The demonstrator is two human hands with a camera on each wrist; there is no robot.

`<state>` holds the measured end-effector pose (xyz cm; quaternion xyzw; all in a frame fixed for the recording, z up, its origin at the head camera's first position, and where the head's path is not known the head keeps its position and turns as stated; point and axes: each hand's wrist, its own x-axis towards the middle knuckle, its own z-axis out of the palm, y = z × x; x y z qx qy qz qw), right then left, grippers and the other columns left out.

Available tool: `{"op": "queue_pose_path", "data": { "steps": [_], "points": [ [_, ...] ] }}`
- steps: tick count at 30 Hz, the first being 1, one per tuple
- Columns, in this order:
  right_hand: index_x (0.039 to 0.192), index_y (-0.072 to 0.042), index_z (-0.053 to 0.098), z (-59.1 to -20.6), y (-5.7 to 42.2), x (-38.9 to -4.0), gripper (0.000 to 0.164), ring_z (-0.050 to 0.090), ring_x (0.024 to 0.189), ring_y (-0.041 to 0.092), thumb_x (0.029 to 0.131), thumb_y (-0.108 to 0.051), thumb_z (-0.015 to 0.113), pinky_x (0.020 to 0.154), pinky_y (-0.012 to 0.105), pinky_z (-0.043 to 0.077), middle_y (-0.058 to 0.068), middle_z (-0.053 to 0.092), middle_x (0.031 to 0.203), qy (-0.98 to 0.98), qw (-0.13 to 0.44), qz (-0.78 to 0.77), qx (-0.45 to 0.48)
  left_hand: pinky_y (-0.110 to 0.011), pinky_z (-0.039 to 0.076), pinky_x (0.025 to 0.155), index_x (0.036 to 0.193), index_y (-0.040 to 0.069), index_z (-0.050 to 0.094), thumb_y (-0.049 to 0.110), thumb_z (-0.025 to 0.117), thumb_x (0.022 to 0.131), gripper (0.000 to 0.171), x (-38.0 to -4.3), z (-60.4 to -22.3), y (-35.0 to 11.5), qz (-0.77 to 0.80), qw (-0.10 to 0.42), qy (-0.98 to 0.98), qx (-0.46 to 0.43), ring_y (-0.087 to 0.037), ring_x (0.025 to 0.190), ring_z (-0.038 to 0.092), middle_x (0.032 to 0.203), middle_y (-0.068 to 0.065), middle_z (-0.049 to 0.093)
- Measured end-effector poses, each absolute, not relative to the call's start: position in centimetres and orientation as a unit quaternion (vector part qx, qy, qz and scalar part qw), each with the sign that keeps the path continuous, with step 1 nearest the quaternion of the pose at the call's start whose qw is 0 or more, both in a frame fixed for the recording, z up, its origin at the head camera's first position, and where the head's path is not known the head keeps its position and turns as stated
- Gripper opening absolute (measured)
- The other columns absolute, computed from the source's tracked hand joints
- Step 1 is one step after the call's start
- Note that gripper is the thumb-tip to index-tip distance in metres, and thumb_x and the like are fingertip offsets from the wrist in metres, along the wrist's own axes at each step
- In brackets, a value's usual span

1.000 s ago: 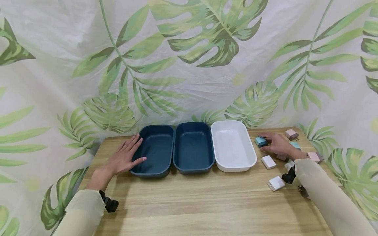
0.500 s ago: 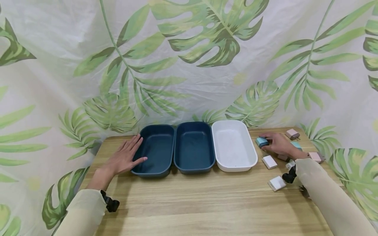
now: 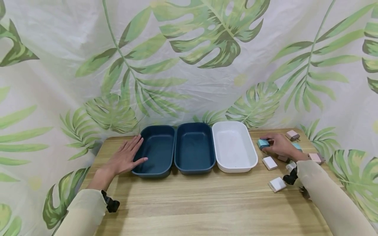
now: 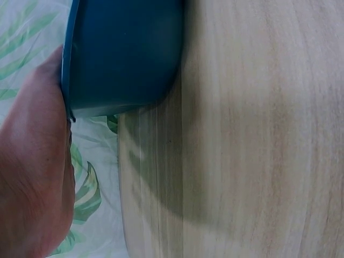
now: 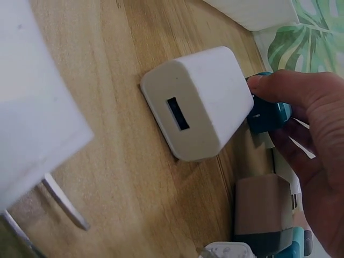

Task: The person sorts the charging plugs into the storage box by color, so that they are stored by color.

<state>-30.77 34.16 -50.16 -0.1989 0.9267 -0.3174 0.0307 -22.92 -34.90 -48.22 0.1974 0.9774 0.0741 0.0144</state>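
Two-tone blue charger [image 3: 263, 144]: it is at the right of the white tray, near its side but not touching it; whether its underside is lifted from the table, I cannot tell.
Right hand [image 3: 279, 144]: it pinches this charger, the thumb on the near side and the fingers on the far side; probably such a hold suits a small block, because two opposite faces give a firm grip.
White chargers: one [image 3: 269, 163] lies just in front of the right hand, the other [image 3: 277, 184] nearer to the person; the space around them seems to make each easy to take.
Other chargers: a pink one [image 3: 292, 134] lies behind the hand, another pink one [image 3: 314, 158] beside the right sleeve, and a brownish one [image 5: 263, 209] under the wrist, partly hidden.
White tray [image 3: 234, 147]: it stands nearest to the chargers, in one row with the middle blue tray [image 3: 194, 150] and the left blue tray [image 3: 156, 150].
Left hand [image 3: 124, 157]: its fingers lie extended at the outer rim of the left blue tray, thumb spread apart; perhaps this steadies the tray.
Table [image 3: 189, 203]: wooden, it carries everything.
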Motion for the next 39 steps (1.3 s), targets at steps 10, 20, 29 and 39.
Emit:
{"op": "queue_pose_path", "data": {
  "steps": [10,20,29,39],
  "points": [
    [0.132,0.007,0.069,-49.2,34.4,-30.2,0.053,0.069,0.113,0.05,0.086,-0.009,0.088,0.091,0.056,0.06,0.033,0.066,0.13,0.925,0.013,-0.329,-0.191,-0.065,0.011,0.128,0.171,0.005,0.013,0.061,0.054,0.105,0.095,-23.2,-48.3,-34.9,0.061,0.012,0.979,0.196,-0.041,0.163,0.009,0.177,-0.02,0.009],
    [0.125,0.011,0.071,-48.1,34.0,-29.8,0.048,0.07,0.106,0.049,0.08,0.005,0.087,0.09,0.053,0.06,0.032,0.069,0.123,0.911,-0.048,-0.347,-0.216,-0.065,0.013,0.128,0.169,0.001,0.017,0.061,0.055,0.105,0.095,-23.0,-48.3,-34.9,0.063,0.006,0.979,0.195,-0.042,0.162,0.013,0.176,-0.022,0.013],
    [0.128,0.003,0.072,-46.5,33.1,-29.3,0.05,0.07,0.107,0.044,0.082,-0.005,0.091,0.089,0.058,0.06,0.024,0.071,0.124,0.917,-0.086,-0.319,-0.224,-0.064,0.011,0.128,0.169,0.0,0.015,0.062,0.052,0.105,0.096,-22.9,-48.5,-34.9,0.074,0.017,0.98,0.186,-0.041,0.163,0.01,0.177,-0.02,0.009],
    [0.123,0.0,0.076,-44.7,31.1,-29.4,0.048,0.074,0.099,0.038,0.079,-0.004,0.093,0.086,0.04,0.063,0.019,0.073,0.119,0.905,-0.124,-0.31,-0.263,-0.063,0.01,0.128,0.169,0.0,0.016,0.062,0.051,0.106,0.095,-23.0,-48.8,-34.9,0.073,0.004,0.981,0.18,-0.04,0.163,0.011,0.177,-0.019,0.009]
  ]
}}
